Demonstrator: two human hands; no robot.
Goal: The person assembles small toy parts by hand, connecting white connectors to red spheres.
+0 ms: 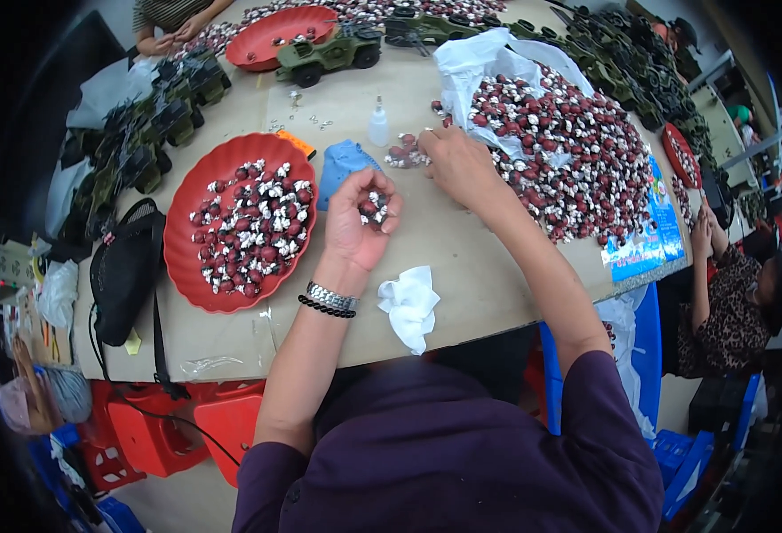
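Note:
My left hand [361, 220] is turned palm up, its fingers curled round several small dark-red and white figures [374, 208]. Beyond it to the right, my right hand [464, 165] points down with bent fingers at a small loose group of the same figures [402, 152]. What its fingertips pinch, if anything, is hidden. A scalloped red tray [178, 233] left of my left hand holds many such figures. To the right of my right hand lies a big heap of figures [555, 151], partly on a white plastic bag [462, 64].
A blue cloth [345, 166], a small white dropper bottle [378, 124] and an orange tool [296, 142] sit mid-table. A crumpled tissue [408, 306] lies near the front edge. Green toy vehicles [324, 55] line the back and sides. A black bag [124, 271] is at left; co-workers sit around.

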